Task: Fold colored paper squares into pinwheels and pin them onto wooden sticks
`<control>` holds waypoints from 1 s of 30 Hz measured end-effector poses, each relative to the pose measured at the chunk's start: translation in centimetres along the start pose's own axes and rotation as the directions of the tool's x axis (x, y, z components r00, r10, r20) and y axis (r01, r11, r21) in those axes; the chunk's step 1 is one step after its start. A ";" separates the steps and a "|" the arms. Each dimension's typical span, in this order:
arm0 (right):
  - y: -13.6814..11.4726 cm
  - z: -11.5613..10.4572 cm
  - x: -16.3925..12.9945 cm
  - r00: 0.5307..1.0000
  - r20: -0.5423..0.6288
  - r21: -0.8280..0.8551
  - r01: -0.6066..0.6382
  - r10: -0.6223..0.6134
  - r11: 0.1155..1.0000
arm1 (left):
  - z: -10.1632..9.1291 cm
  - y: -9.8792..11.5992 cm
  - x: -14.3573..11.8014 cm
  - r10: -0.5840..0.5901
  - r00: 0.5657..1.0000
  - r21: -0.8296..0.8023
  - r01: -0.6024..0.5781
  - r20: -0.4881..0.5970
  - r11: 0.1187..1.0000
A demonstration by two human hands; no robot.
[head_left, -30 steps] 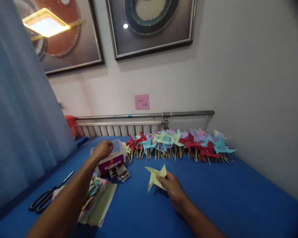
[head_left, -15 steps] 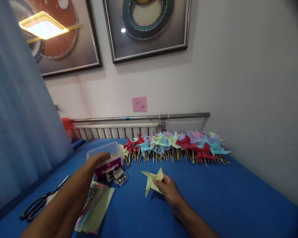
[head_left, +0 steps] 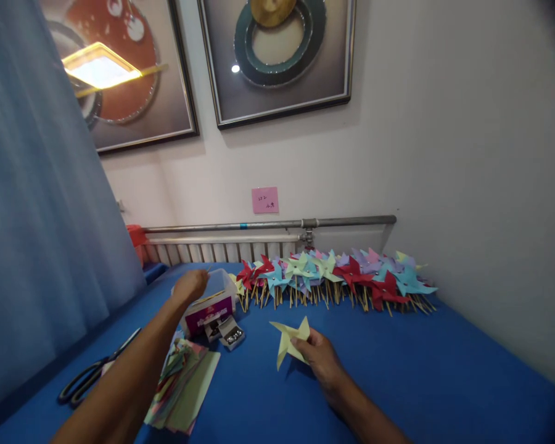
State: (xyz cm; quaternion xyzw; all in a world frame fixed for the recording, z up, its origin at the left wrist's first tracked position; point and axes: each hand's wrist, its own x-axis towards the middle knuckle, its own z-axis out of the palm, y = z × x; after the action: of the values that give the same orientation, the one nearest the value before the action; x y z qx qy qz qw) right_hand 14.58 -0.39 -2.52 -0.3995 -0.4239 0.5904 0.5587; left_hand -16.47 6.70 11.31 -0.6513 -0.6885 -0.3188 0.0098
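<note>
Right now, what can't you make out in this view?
All in the head view:
Left grip: its own back hides the fingertips; whether it holds anything is unclear.
Yellow pinwheel: partly covered by the right grip.
Rear pinwheels: sticks hidden behind the front pinwheels.
Pink note: writing too small to read.
Right framed picture: cut off by the top edge.

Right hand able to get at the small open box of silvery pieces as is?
Probably not to pick anything: the right hand has its grip on the pale yellow pinwheel. The way to the open box itself looks unblocked.
</note>
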 end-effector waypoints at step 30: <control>-0.9 -0.4 -0.3 0.994 -0.101 0.030 -0.044 0.047 0.999 | 13.5 8.7 -13.5 0.112 0.811 -0.661 0.379 0.575 0.648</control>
State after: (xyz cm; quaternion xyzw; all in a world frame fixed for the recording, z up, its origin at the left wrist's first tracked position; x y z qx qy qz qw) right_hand 15.27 -0.62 -1.76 -0.4307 -0.3774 0.5876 0.5716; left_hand -1.11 0.38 -1.54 -0.6039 -0.5125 -0.3642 -0.4899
